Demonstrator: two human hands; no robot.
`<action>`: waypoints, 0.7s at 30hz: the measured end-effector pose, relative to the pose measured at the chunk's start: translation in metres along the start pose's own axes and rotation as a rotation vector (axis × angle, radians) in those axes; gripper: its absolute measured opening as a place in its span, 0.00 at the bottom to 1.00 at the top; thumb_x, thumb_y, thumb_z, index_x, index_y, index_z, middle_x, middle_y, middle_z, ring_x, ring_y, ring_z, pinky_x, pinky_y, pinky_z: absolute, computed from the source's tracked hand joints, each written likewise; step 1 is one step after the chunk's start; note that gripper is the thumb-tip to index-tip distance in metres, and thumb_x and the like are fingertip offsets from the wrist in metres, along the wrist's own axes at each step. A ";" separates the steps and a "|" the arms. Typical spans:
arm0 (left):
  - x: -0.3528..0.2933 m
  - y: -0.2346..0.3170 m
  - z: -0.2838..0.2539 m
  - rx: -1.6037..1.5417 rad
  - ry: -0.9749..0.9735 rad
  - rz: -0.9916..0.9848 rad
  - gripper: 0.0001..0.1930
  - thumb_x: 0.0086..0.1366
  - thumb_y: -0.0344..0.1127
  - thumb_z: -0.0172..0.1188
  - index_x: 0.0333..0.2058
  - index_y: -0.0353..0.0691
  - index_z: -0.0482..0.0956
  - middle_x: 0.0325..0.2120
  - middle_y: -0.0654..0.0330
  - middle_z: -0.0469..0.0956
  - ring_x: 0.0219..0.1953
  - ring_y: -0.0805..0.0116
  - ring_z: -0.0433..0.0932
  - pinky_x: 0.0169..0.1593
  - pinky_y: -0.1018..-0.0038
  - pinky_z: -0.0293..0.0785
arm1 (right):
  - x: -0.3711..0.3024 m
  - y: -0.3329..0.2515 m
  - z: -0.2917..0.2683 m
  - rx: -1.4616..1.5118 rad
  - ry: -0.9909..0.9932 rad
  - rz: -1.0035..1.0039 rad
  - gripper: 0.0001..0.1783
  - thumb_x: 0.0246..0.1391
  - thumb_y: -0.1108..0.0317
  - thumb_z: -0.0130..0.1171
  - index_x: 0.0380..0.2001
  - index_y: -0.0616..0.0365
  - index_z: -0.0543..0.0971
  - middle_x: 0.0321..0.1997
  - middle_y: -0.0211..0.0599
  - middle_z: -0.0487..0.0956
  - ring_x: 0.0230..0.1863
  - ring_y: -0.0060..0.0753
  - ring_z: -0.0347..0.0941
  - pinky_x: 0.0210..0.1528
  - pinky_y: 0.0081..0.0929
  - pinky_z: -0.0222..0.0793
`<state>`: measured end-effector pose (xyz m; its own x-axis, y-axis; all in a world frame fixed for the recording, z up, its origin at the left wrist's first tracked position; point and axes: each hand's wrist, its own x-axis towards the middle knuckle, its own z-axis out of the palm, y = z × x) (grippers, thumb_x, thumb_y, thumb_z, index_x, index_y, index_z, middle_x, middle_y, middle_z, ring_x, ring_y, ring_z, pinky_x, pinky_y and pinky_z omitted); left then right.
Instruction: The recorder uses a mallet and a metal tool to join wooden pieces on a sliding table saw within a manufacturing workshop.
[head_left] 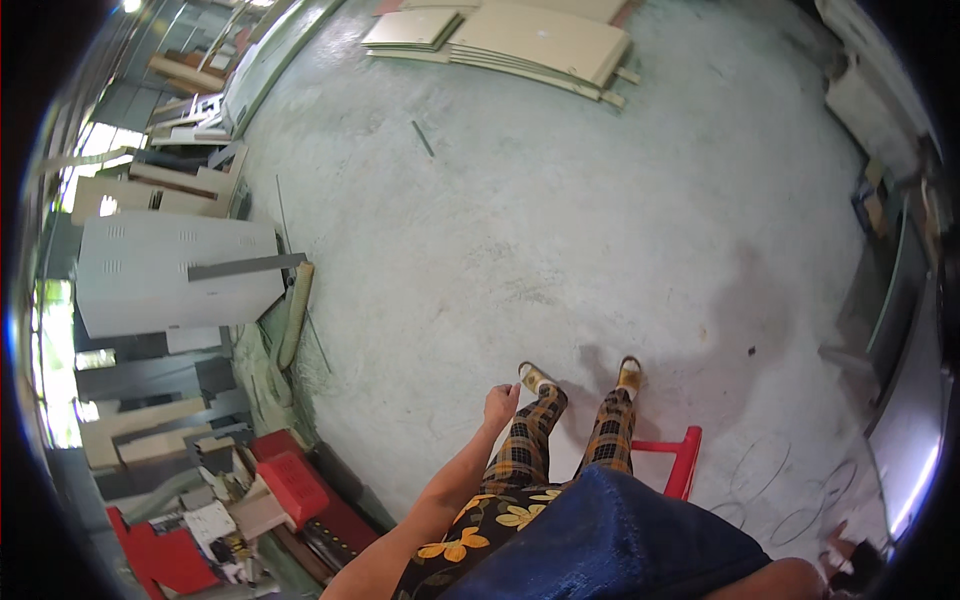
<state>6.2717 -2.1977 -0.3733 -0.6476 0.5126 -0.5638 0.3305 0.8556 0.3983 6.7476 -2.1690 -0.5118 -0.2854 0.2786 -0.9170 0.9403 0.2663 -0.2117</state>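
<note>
You stood, or were in mid-stride, and I judged you to be between handlings. Your left hand (502, 403) hung at six o'clock, just below the view's middle, its fingers curled in narrow, with nothing visible in them. Your right arm (770, 582) showed only at the lower rim; a blurred hand-like shape (835, 545) lay beyond it, but I could not tell whether it was yours or what its fingers did. A new grasp would probably have called for stepping closer and spreading the left fingers. The nearest loose thing, a red tubular frame (685, 465), was beside your right leg at four o'clock.

Under you spread a scuffed, pale-grey concrete floor (560, 190). Flat cream panels (540, 40) lay stacked at twelve o'clock, a thin dark strip (422, 138) at eleven, and a white vented metal cabinet (150, 260) at nine. A bright red box (293, 485) sat amid clutter between seven and eight.
</note>
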 end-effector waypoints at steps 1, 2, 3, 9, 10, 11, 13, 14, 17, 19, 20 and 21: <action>0.006 -0.006 -0.014 -0.027 0.000 0.030 0.21 0.61 0.48 0.51 0.25 0.33 0.78 0.23 0.40 0.75 0.31 0.40 0.75 0.35 0.55 0.69 | -0.001 -0.011 -0.026 -0.012 0.018 -0.002 0.40 0.34 0.41 0.66 0.49 0.55 0.73 0.50 0.51 0.74 0.54 0.47 0.70 0.53 0.51 0.63; 0.012 -0.013 -0.028 -0.065 0.020 0.034 0.21 0.61 0.48 0.51 0.25 0.33 0.78 0.23 0.40 0.75 0.31 0.40 0.75 0.35 0.55 0.69 | -0.001 -0.024 -0.052 -0.025 0.035 -0.006 0.40 0.34 0.42 0.65 0.49 0.55 0.73 0.50 0.51 0.74 0.54 0.47 0.70 0.53 0.51 0.63; 0.013 -0.027 -0.043 -0.098 0.058 0.049 0.21 0.61 0.48 0.51 0.25 0.33 0.78 0.23 0.40 0.75 0.31 0.40 0.75 0.35 0.55 0.70 | -0.007 -0.037 -0.072 -0.039 0.044 -0.010 0.40 0.34 0.42 0.65 0.49 0.55 0.73 0.50 0.51 0.74 0.54 0.47 0.70 0.53 0.50 0.63; 0.031 -0.157 -0.135 -0.275 0.289 -0.211 0.22 0.59 0.49 0.52 0.24 0.32 0.79 0.25 0.40 0.76 0.31 0.41 0.76 0.37 0.56 0.71 | -0.039 -0.142 -0.185 -0.107 0.081 -0.041 0.39 0.35 0.42 0.64 0.49 0.54 0.73 0.50 0.51 0.75 0.54 0.47 0.70 0.53 0.50 0.64; 0.031 -0.179 -0.148 -0.283 0.316 -0.281 0.22 0.59 0.49 0.53 0.24 0.32 0.79 0.25 0.41 0.77 0.31 0.42 0.76 0.37 0.56 0.71 | -0.044 -0.158 -0.195 -0.106 0.079 -0.037 0.39 0.35 0.42 0.64 0.49 0.54 0.73 0.50 0.51 0.75 0.54 0.47 0.70 0.53 0.50 0.64; 0.034 -0.194 -0.160 -0.291 0.346 -0.351 0.22 0.59 0.48 0.53 0.24 0.32 0.80 0.25 0.41 0.77 0.31 0.42 0.77 0.37 0.56 0.71 | -0.045 -0.175 -0.207 -0.106 0.079 -0.037 0.38 0.35 0.42 0.64 0.49 0.54 0.73 0.50 0.51 0.75 0.54 0.47 0.70 0.53 0.50 0.64; 0.051 -0.211 -0.177 -0.336 0.391 -0.394 0.21 0.59 0.48 0.53 0.24 0.31 0.80 0.25 0.41 0.77 0.31 0.43 0.77 0.38 0.57 0.71 | -0.040 -0.200 -0.231 -0.096 0.079 -0.039 0.38 0.36 0.42 0.64 0.49 0.54 0.74 0.50 0.51 0.75 0.54 0.47 0.70 0.52 0.50 0.64; 0.062 -0.219 -0.184 -0.359 0.437 -0.437 0.21 0.58 0.47 0.53 0.24 0.31 0.80 0.24 0.41 0.77 0.31 0.43 0.77 0.38 0.57 0.71 | -0.038 -0.218 -0.245 -0.088 0.077 -0.043 0.38 0.36 0.42 0.63 0.49 0.54 0.74 0.50 0.51 0.75 0.54 0.47 0.70 0.52 0.50 0.64; 0.118 -0.258 -0.195 -0.596 0.472 -0.553 0.21 0.57 0.46 0.54 0.22 0.30 0.79 0.23 0.43 0.78 0.30 0.47 0.78 0.38 0.60 0.71 | -0.011 -0.284 -0.295 -0.085 0.055 -0.100 0.38 0.36 0.42 0.63 0.49 0.53 0.74 0.50 0.51 0.75 0.54 0.47 0.70 0.52 0.50 0.64; 0.159 -0.254 -0.220 -0.679 0.498 -0.558 0.20 0.57 0.45 0.55 0.20 0.31 0.78 0.20 0.46 0.77 0.26 0.52 0.77 0.34 0.61 0.71 | 0.011 -0.320 -0.329 -0.055 0.051 -0.121 0.37 0.37 0.42 0.63 0.49 0.53 0.74 0.51 0.51 0.75 0.54 0.47 0.70 0.52 0.50 0.64; 0.180 -0.251 -0.235 -0.752 0.517 -0.567 0.20 0.57 0.45 0.56 0.18 0.31 0.76 0.17 0.50 0.77 0.22 0.57 0.76 0.30 0.63 0.71 | 0.024 -0.340 -0.346 -0.041 0.046 -0.135 0.37 0.37 0.42 0.62 0.49 0.53 0.74 0.51 0.51 0.75 0.54 0.47 0.70 0.52 0.49 0.64; 0.201 -0.246 -0.252 -0.761 0.527 -0.567 0.20 0.57 0.45 0.56 0.18 0.31 0.76 0.17 0.50 0.77 0.22 0.57 0.76 0.30 0.63 0.71 | 0.038 -0.363 -0.370 -0.030 0.041 -0.146 0.37 0.37 0.42 0.62 0.49 0.53 0.74 0.51 0.51 0.75 0.54 0.47 0.70 0.52 0.49 0.65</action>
<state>5.8869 -2.3228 -0.4019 -0.8454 -0.1937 -0.4978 -0.5044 0.5962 0.6246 6.3266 -1.9143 -0.3445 -0.4271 0.2723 -0.8622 0.8823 0.3343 -0.3314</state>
